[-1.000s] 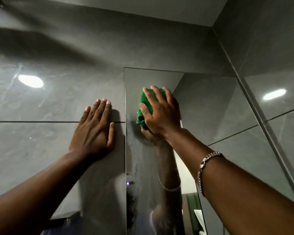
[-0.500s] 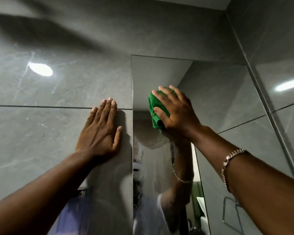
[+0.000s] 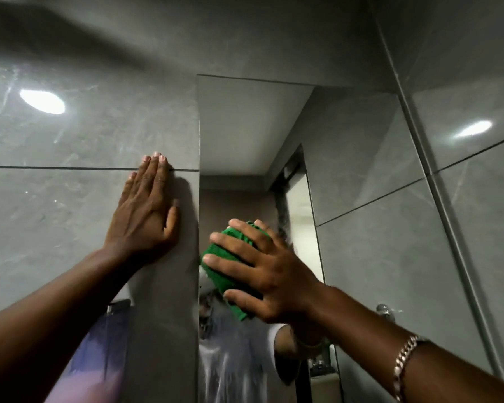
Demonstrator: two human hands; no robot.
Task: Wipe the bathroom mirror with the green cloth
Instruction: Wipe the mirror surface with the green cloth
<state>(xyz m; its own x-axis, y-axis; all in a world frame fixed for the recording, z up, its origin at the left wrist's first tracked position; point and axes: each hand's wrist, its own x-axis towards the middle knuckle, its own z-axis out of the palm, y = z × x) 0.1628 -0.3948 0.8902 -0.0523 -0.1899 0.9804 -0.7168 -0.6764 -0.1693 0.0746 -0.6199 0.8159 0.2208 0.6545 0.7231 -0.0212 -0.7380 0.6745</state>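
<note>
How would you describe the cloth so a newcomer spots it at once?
Find the tall narrow mirror set into the grey tiled wall. Low on its glass the right hand presses a bunched cloth. It is the only bright green thing among grey tiles.

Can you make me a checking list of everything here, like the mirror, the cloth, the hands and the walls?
Surface: mirror, tall and narrow, set in the wall; streaky smears low down.
Job's things: green cloth, bunched, pressed to the mirror.
Clutter: nothing seen.
Hands: right hand spread over the cloth; left hand flat on the grey wall tile, beside the mirror's left edge. Chain bracelet on the right wrist.
Cables: nothing seen.
Surroundings: glossy grey tiles with lamp glare; chrome fitting at right.
</note>
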